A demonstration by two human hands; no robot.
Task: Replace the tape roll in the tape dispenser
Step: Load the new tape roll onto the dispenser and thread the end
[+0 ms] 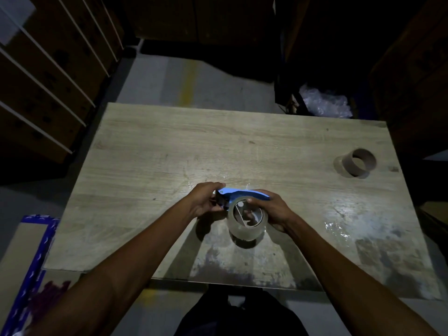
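I am watching both hands working over the near middle of the table (150,151), holding the dispenser (242,192) between them just above the surface. The left hand (206,198) is clenching around the dark front end of the dispenser, fingers wrapped over its top. The right hand (272,210) is grasping the blue handle end, and its fingers (247,213) are reaching down into the core of the roll (247,220). The clear roll is sitting in the dispenser, under the blue body, and hanging close over the table with its shadow right below. An empty cardboard core (358,162) is lying on its side well apart, near the far right edge of the table, and nothing is showing inside it. A bag of crumpled clear plastic (324,103) is sitting in the dark beyond the far edge, though I cannot tell what is holding it
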